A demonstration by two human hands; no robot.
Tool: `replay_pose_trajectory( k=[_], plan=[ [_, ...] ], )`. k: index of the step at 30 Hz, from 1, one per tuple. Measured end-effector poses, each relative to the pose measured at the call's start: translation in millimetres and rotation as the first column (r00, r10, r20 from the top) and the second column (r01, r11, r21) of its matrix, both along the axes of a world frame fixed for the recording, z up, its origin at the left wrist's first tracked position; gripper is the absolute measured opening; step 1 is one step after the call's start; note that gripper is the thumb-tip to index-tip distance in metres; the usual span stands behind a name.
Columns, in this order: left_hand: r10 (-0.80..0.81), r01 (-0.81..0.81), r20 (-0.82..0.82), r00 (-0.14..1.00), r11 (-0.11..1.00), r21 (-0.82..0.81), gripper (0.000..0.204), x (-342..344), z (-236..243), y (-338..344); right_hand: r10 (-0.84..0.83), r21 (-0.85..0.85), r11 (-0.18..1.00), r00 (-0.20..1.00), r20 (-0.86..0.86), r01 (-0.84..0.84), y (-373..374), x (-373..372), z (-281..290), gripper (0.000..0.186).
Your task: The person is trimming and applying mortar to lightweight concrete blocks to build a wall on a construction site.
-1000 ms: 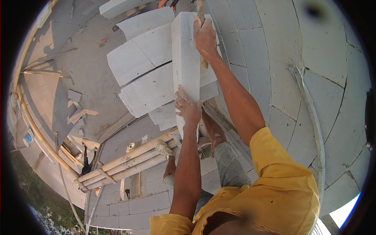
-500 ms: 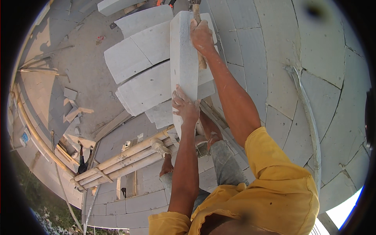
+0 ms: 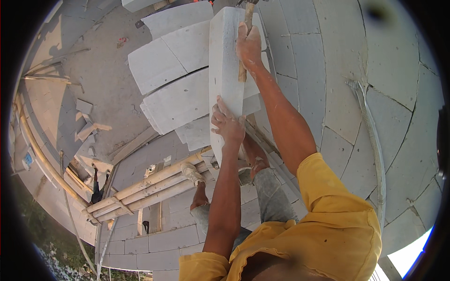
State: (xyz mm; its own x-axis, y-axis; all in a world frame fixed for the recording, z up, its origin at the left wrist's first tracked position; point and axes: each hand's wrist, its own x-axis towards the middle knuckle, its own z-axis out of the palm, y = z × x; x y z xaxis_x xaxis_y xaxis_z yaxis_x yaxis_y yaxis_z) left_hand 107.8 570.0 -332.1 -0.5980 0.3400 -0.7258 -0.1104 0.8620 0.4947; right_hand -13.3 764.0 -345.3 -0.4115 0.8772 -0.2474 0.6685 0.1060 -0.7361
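Note:
My right hand [image 3: 249,47] is closed round the wooden handle [image 3: 243,74] of a tool, whose dark head is partly cut off at the top edge. The handle lies along the right side of a long, pale block [image 3: 225,77]. My left hand [image 3: 227,122] grips the block's near part with spread, dusty fingers. Beneath the long block is a stack of pale slabs [image 3: 166,61], some cracked. A saw [image 3: 140,23] shows partly behind the stack at the top.
My shoe [image 3: 191,173] is on bamboo poles [image 3: 140,192]. A person [image 3: 97,187] is small at the lower left, near block offcuts [image 3: 86,131]. Block walling [image 3: 389,61] fills the right, with a corrugated conduit [image 3: 370,131]. A curved pole [image 3: 35,140] runs down the left, above greenery.
The view has shifted slightly, so the block stack sits a little higher in the picture. Both hands keep their grips, with only slight movement.

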Motion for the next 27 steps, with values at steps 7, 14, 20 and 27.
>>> replay_pose_trajectory(
  k=[7,14,20,27],
  plan=[
    [0.007,-0.007,0.055,0.998,1.000,0.002,0.112,-1.2,5.6,2.6,0.005,0.109,0.994,0.987,0.163,-0.023,-8.1,-2.8,19.3,0.044],
    [-0.016,0.016,0.018,1.000,1.000,0.014,0.116,0.8,0.4,-2.3,0.107,0.171,0.972,0.954,0.281,-0.160,-7.0,-8.8,22.5,0.036],
    [-0.007,0.006,0.029,1.000,1.000,0.003,0.111,3.2,-1.8,0.0,0.108,0.104,0.984,0.943,0.314,-0.148,-21.9,3.7,27.0,0.036],
    [-0.018,0.018,0.009,1.000,1.000,0.016,0.117,3.6,-5.1,-1.8,0.101,0.024,0.993,0.922,0.374,-0.119,-55.9,36.2,34.3,0.034]
  ],
)
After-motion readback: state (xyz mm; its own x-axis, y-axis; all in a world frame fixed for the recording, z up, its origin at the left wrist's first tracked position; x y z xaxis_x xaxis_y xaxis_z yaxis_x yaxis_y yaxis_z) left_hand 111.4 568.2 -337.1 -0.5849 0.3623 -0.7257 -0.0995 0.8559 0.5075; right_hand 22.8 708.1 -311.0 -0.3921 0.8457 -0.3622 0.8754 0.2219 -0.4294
